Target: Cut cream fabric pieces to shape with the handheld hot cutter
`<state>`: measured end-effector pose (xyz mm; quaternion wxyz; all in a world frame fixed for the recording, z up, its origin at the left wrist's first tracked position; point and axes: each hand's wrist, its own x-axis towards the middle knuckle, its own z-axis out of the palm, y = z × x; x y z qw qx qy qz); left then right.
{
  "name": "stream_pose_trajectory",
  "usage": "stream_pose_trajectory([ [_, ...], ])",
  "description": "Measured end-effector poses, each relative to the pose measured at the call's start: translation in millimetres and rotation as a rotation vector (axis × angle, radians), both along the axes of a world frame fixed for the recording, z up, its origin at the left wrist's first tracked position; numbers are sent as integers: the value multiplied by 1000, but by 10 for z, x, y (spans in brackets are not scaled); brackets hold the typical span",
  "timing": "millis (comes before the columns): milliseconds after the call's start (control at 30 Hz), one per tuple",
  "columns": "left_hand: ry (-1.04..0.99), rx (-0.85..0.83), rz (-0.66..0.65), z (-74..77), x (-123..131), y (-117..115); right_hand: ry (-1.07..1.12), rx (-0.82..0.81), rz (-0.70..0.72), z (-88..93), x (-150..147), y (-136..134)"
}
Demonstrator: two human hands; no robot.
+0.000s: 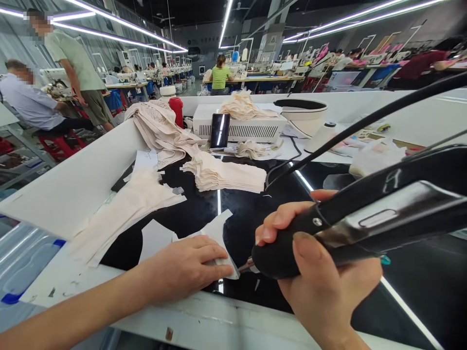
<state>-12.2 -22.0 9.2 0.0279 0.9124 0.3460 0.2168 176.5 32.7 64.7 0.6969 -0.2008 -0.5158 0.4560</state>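
My left hand (186,267) lies flat, fingers stretched out, pressing a white cut piece (218,227) onto the glossy black tabletop (251,218). My right hand (324,277) is wrapped round a thick black handheld tool (394,209) with a metal plate along its side. Its narrow metal tip (246,265) meets or nearly meets the piece's edge, just right of my left fingertips. Another white piece (156,240) lies partly behind my left hand. Stacked cream fabric pieces (229,174) sit farther back, and more cream pieces (134,199) lie to the left.
A black cable (365,109) arcs across the right side. At the back are a vented white box (239,130), a phone (220,130), heaped cream fabric (160,126), a red container (176,111) and a round bin (302,116). White panels border the table; people sit and stand beyond.
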Motion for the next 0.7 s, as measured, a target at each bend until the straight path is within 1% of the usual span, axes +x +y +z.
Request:
stream_pose_trajectory([
  [133, -12, -1, 13, -20, 11, -2, 18, -16, -39, 10, -36, 70],
  [433, -50, 19, 42, 8, 23, -16, 1, 15, -14, -47, -69, 82],
  [600, -17, 1, 63, -35, -9, -25, -30, 15, -5, -42, -80, 79],
  [700, -3, -27, 84, -60, -19, -40, -5, 10, -22, -24, -101, 102],
])
